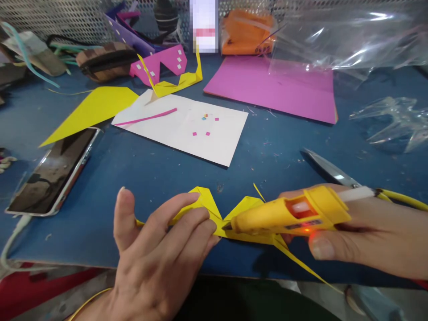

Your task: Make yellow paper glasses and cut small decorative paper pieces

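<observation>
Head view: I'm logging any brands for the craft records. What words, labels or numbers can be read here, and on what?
No text can be read.
White item with a red band at the back: blurred out, unreadable.
Glue gun in the right hand: no legible marking.
Phone: dark screen, only reflections.
White sheet: only small coloured squares.

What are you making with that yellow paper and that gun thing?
A person is gluing folded paper at a blue table. The left hand presses its fingers down on a yellow folded paper piece at the table's near edge. The right hand holds a yellow glue gun, its nozzle touching the paper's middle and a red light glowing on its side. Behind lie a white sheet with tiny pink squares, a phone, scissors and a pink sheet.
</observation>
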Demonstrator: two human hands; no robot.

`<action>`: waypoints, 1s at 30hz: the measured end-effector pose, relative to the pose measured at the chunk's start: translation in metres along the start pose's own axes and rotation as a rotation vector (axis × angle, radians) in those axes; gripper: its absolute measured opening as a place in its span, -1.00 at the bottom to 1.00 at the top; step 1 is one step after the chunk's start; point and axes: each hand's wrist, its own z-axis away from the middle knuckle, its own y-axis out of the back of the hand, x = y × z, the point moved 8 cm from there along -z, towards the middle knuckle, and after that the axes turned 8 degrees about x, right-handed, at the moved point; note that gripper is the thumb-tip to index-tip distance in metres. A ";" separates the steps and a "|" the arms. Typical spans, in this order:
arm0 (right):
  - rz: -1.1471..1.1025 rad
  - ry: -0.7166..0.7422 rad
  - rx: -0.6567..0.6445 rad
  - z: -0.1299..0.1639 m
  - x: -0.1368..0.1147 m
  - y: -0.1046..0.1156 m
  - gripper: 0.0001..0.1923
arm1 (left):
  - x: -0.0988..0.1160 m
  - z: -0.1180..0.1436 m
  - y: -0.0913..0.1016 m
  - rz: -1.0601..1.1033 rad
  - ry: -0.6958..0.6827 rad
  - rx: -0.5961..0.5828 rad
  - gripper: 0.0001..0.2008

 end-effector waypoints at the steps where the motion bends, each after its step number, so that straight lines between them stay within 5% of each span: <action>1: -0.004 0.000 0.000 0.000 0.000 0.000 -0.74 | 0.001 -0.001 0.000 0.003 0.005 0.000 -0.89; 11: -0.112 0.082 0.071 -0.004 -0.006 0.005 -0.77 | 0.001 -0.008 -0.001 0.021 0.024 0.052 -0.85; 30: 0.144 0.052 0.011 -0.001 -0.002 0.001 -0.82 | 0.002 -0.014 0.002 0.016 0.029 0.020 -0.87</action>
